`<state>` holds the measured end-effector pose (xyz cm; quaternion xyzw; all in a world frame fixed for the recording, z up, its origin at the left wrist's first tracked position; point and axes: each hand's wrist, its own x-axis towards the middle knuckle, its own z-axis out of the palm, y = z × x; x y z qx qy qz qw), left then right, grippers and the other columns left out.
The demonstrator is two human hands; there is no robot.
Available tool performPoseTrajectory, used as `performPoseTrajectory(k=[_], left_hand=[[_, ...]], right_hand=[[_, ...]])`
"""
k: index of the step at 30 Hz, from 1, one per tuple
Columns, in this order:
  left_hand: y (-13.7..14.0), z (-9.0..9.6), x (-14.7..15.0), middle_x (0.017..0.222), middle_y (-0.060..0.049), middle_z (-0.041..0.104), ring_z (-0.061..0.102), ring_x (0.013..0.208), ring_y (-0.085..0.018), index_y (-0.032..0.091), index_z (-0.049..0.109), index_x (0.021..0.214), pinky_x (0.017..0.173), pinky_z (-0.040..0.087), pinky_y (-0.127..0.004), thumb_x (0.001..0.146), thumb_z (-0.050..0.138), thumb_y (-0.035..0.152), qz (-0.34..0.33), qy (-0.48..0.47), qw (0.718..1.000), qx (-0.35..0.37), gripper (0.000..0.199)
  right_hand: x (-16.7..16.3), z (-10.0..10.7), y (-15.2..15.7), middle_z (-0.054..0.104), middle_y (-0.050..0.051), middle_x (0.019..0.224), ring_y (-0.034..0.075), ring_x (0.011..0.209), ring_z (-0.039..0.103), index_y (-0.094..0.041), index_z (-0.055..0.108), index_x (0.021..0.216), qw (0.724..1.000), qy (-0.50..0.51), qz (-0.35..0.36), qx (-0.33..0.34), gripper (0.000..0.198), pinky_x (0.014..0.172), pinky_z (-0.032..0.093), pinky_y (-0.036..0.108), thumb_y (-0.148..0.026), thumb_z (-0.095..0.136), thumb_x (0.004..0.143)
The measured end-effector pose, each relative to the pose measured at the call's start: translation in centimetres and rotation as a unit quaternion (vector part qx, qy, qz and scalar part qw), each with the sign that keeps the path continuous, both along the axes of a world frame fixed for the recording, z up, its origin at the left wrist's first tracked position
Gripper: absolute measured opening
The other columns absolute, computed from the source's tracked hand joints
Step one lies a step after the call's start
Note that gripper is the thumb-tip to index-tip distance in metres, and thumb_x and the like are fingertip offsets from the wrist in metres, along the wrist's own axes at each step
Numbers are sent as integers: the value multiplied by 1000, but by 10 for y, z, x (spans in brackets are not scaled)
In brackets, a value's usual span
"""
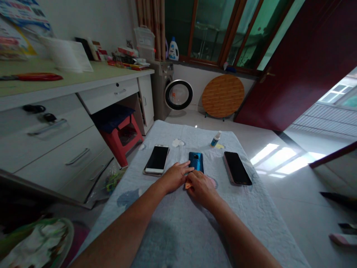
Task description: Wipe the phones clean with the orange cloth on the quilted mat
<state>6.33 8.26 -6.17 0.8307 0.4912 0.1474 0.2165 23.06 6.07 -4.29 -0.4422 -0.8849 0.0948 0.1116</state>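
Observation:
A blue smartphone lies back side up on the cloth-covered table, its camera block at the far end. My left hand rests at the phone's left edge, fingers stretched out and touching it. Over the near end of the phone, my right hand is closed on a small orange cloth; much of the cloth is hidden under the fingers. To the left lies a white phone with a dark screen, on top of something flat. A black-screened phone lies to the right. Behind them stands a small spray bottle.
The table wears a pale blue quilted cover. Left of it are a white desk with drawers and a red stool. Farther back, a washing machine has its door open, and a round wooden tabletop leans on the wall.

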Motion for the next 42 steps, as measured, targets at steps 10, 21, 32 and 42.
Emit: performPoseTrajectory(k=[10, 21, 32, 42], left_hand=[[-4, 9, 1, 153, -7, 35, 38, 135, -25, 27, 50, 136, 110, 27, -38, 91, 54, 39, 3, 8, 1000, -17, 47], [-7, 1, 3, 153, -9, 33, 38, 135, -30, 28, 47, 138, 110, 29, -44, 79, 67, 50, 15, -8, 1000, -3, 66], [-7, 2, 5, 148, -10, 40, 39, 133, -29, 25, 50, 135, 110, 32, -43, 77, 71, 46, 16, -1, 1000, 21, 65], [-8, 7, 4, 146, -12, 42, 43, 130, -30, 24, 50, 135, 109, 32, -43, 77, 71, 46, 14, 11, 999, 27, 66]], right_hand=[[41, 20, 13, 60, 3, 81, 14, 75, 54, -18, 58, 80, 995, -52, -30, -83, 10, 66, 32, 24, -12, 51, 81], [45, 15, 22, 56, -1, 78, 11, 70, 49, -18, 53, 79, 991, 77, 0, -110, 5, 64, 33, 22, -14, 54, 83], [38, -2, 56, 56, 3, 87, 14, 86, 52, -17, 63, 84, 992, 57, -113, -18, 18, 77, 37, 23, -20, 49, 92], [13, -7, 120, 63, 9, 87, 16, 86, 55, -12, 70, 86, 981, 4, -189, 34, 25, 79, 36, 24, -20, 47, 92]])
